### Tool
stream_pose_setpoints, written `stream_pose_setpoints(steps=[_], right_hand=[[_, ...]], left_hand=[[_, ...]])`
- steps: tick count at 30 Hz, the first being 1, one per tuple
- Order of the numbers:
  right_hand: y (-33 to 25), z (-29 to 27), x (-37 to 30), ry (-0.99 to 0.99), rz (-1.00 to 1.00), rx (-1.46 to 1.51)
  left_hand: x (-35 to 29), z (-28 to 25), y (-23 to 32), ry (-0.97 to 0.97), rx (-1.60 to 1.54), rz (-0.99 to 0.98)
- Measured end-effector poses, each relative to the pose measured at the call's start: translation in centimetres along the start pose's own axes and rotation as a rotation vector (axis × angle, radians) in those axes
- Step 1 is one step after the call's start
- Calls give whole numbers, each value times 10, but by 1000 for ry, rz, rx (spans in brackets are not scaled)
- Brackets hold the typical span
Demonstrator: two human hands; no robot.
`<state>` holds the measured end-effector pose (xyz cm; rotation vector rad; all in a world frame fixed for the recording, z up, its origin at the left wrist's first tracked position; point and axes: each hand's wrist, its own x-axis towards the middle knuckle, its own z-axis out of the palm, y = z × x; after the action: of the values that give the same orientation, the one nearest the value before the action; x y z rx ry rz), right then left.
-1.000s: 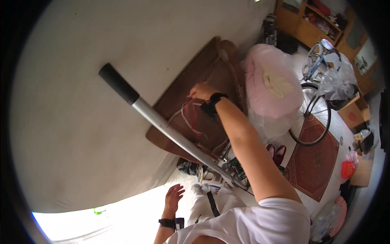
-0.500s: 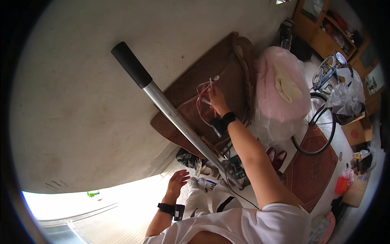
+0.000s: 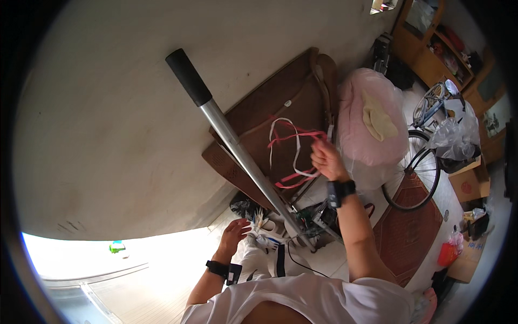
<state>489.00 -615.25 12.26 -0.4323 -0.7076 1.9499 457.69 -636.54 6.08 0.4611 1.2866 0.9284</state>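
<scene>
Head view: right hand was closed in a fist on red and white straps, which looped out to its left in front of a brown panel. Fingers hid the gripped section, so the exact hold was hard to make out. Left hand sat low, half open, fingers loosely bent, with no visible object in its grasp.

A silver pole with a black grip slanted across the panel, covering part of it; its lower end ran into dark clutter (parts there too jumbled to sort). Right forearm blocked some floor and part of a red-brown mat. A pink bundle in clear plastic stood just right of the panel, then a bicycle, partly behind a clear plastic bag. Wooden cabinet was cut off by the dark fisheye rim. Glare washed out the lower-left floor.

Blue lettering showed on a cardboard box, lower right; a red mark on another carton above.
</scene>
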Motion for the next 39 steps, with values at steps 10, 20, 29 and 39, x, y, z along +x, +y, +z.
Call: stream_pose_setpoints(steps=[10,20,29,39], right_hand=[[-35,29,-70,62,8,-243],[11,122,-127,-87,282,-28],[-34,119,-168,-109,85,42],[-35,108,-202,98,23,-96]], left_hand=[[-5,49,21,-129,162,127],[20,150,26,-285,1129,1242],[-14,160,2,-711,378,156],[-38,65,51,-694,272,297]])
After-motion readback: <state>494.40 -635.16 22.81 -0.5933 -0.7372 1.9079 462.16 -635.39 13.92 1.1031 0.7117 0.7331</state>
